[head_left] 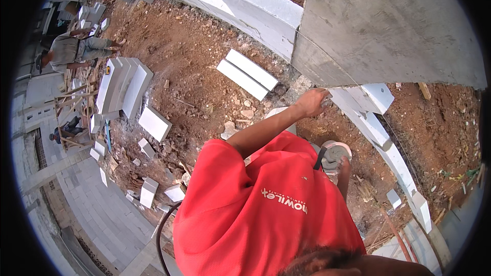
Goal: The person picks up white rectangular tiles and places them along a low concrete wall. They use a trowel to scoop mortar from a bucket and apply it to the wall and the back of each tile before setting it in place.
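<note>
My left arm reaches across to the low white block wall [360, 106], just under the corner of a grey concrete slab face [388, 25]. My left hand [311, 103] has its fingers bent and drawn together there; anything inside them is too small to make out. Close to my body stands a round bucket [349, 149] holding wet grey mortar [334, 156]. My right hand [344, 167] grips the bucket at its rim, with part of the hand hidden by my red shirt [266, 204].
A thin string line runs along the wall. Two white blocks [248, 73] lie side by side on reddish soil. Stacked blocks [123, 86] and several loose ones lie left, near a wooden frame [71, 107]. One person [66, 51] works at far left; another [68, 130] is beyond.
</note>
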A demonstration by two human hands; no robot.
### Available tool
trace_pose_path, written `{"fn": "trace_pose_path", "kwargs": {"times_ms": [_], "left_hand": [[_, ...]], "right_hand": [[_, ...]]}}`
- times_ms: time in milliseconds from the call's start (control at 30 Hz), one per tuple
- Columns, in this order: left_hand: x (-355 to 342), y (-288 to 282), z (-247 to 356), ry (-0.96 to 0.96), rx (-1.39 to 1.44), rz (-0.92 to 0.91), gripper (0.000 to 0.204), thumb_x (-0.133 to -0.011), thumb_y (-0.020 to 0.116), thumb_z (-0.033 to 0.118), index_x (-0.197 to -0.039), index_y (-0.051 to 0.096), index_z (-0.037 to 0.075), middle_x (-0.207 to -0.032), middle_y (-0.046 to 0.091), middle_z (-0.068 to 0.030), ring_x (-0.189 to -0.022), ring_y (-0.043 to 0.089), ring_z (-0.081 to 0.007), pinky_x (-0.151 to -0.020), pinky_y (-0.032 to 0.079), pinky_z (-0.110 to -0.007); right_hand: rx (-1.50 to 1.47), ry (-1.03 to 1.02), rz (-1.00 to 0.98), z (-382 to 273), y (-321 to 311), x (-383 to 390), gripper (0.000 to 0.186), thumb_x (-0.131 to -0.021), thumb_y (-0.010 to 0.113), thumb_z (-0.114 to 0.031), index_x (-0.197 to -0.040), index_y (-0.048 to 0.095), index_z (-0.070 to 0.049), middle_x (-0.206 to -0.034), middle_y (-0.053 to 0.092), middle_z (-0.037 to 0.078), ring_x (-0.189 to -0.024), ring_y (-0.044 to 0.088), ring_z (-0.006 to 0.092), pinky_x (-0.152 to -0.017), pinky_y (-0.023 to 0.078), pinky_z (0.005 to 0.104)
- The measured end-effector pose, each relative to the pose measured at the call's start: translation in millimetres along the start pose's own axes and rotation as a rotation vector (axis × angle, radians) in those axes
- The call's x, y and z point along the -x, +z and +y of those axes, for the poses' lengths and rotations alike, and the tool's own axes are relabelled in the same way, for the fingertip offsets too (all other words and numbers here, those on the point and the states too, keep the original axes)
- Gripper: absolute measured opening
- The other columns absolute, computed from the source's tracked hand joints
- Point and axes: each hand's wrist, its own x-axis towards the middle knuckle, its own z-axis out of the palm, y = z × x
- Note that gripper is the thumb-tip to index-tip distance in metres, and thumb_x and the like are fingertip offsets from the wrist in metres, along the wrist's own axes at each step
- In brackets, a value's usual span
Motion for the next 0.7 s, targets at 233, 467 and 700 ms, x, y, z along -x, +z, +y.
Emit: {"fn": "trace_pose_path", "kwargs": {"times_ms": [233, 467, 700], "left_hand": [[148, 0, -169, -0.814, -0.095, 0.115, 0.034, -0.085, 0.069, 0.022, -0.116, 0.068, 0.008, -0.103, 0.073, -0.0223, -0.101, 0.070, -0.0389, -0.090, 0.056, -0.046], [270, 45, -259, -1.219, -0.116, 0.081, 0.041, -0.085, 0.062, 0.030, -0.111, 0.072, 0.000, -0.108, 0.073, -0.0231, -0.108, 0.069, -0.0367, -0.096, 0.054, -0.044], [211, 38, -249, -1.049, -0.038, 0.051, 0.042, -0.081, 0.061, 0.032, -0.102, 0.073, -0.001, -0.110, 0.071, -0.0266, -0.107, 0.069, -0.0397, -0.094, 0.054, -0.048]], "right_hand": [[0.084, -0.182, -0.118, -86, 41, -11, 0.030, -0.094, 0.066, -0.035, -0.106, 0.071, -0.008, -0.074, 0.059, -0.001, -0.055, 0.053, 0.0105, -0.047, 0.041, 0.0269], [0.299, -0.176, -0.285, -73, 72, -17, 0.034, -0.092, 0.062, -0.027, -0.118, 0.069, -0.006, -0.076, 0.062, 0.003, -0.059, 0.056, 0.0136, -0.049, 0.044, 0.0297], [0.571, -0.291, -0.353, -55, 69, 14, 0.032, -0.086, 0.064, -0.026, -0.105, 0.075, -0.003, -0.081, 0.070, 0.011, -0.069, 0.064, 0.0241, -0.065, 0.052, 0.0400]]}}
